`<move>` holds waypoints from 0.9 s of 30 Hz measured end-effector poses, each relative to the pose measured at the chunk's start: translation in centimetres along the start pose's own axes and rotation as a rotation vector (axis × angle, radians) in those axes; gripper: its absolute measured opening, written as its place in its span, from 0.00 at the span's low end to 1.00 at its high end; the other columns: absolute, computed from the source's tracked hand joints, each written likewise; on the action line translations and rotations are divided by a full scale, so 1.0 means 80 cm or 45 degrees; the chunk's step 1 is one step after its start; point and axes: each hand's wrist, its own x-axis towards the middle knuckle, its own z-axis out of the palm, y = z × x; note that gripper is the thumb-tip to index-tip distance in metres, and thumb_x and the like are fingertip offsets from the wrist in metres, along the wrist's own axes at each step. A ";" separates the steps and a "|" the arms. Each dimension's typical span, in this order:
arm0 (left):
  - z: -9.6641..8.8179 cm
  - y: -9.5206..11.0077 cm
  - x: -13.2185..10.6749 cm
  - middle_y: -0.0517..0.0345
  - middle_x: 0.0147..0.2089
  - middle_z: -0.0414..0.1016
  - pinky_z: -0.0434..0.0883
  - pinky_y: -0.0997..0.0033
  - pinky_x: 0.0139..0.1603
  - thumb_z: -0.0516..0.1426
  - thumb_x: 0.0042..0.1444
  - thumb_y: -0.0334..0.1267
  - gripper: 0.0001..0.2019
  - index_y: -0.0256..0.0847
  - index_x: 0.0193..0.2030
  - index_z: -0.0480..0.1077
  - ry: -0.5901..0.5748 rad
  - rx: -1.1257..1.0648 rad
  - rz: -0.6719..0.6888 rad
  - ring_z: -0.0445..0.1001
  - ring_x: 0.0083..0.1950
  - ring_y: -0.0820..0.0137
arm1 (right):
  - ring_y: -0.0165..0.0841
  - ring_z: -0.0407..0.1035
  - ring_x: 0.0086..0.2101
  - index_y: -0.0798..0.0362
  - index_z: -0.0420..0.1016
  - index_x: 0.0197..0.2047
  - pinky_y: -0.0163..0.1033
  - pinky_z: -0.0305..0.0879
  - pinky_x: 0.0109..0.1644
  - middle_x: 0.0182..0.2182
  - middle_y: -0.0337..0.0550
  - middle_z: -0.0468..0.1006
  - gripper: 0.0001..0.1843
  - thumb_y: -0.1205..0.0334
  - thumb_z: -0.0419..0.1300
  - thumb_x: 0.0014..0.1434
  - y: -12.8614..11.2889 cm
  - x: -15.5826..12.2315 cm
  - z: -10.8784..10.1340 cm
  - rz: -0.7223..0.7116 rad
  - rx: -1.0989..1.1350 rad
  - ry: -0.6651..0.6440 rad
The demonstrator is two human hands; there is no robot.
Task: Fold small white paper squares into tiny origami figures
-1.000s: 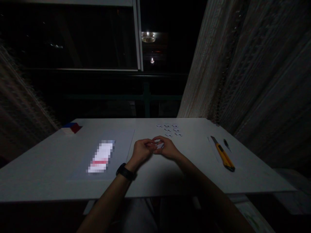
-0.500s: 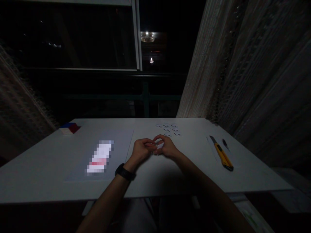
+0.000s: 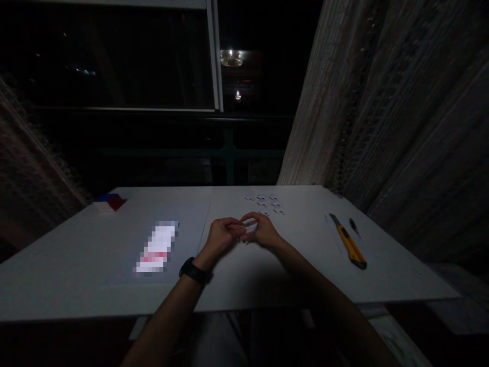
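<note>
Over the middle of the white table, my left hand (image 3: pixel 222 235) and my right hand (image 3: pixel 264 231) meet at the fingertips. Between them they pinch a small white piece of paper (image 3: pixel 251 229), mostly hidden by the fingers. Both hands are closed on it. A dark watch (image 3: pixel 195 271) is on my left wrist. Just beyond my hands lie several small white paper pieces (image 3: pixel 275 205) with dark marks, set out in loose rows.
A lit phone (image 3: pixel 157 248), its screen blurred out, lies on a large pale sheet (image 3: pixel 194 224) at left. A blue, red and white cube (image 3: pixel 109 202) sits at the far left. At right are a yellow box cutter (image 3: pixel 349 243) and a small dark pointed tool (image 3: pixel 354 227).
My hands stay together in almost the same place, with only slight finger movement around the white paper. Nothing else on the table has visibly moved.
</note>
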 end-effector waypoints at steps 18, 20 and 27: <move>0.004 -0.025 0.008 0.48 0.36 0.78 0.69 0.69 0.37 0.63 0.40 0.42 0.17 0.35 0.37 0.75 0.199 -0.065 0.065 0.74 0.35 0.65 | 0.32 0.68 0.26 0.55 0.75 0.36 0.36 0.63 0.29 0.25 0.42 0.76 0.19 0.56 0.64 0.40 0.001 -0.001 0.027 0.050 0.399 0.560; 0.004 -0.025 0.009 0.47 0.37 0.77 0.69 0.67 0.40 0.63 0.38 0.42 0.17 0.35 0.37 0.76 0.249 -0.087 0.067 0.74 0.37 0.64 | 0.31 0.68 0.25 0.55 0.75 0.36 0.36 0.63 0.29 0.23 0.41 0.76 0.18 0.56 0.64 0.40 -0.001 -0.002 0.033 0.063 0.420 0.566; 0.005 -0.017 0.005 0.46 0.35 0.77 0.69 0.67 0.39 0.65 0.34 0.41 0.19 0.32 0.35 0.76 0.288 -0.246 0.011 0.74 0.34 0.66 | 0.28 0.65 0.23 0.55 0.76 0.37 0.34 0.60 0.27 0.21 0.38 0.74 0.17 0.58 0.63 0.42 0.000 -0.006 0.044 0.049 0.461 0.558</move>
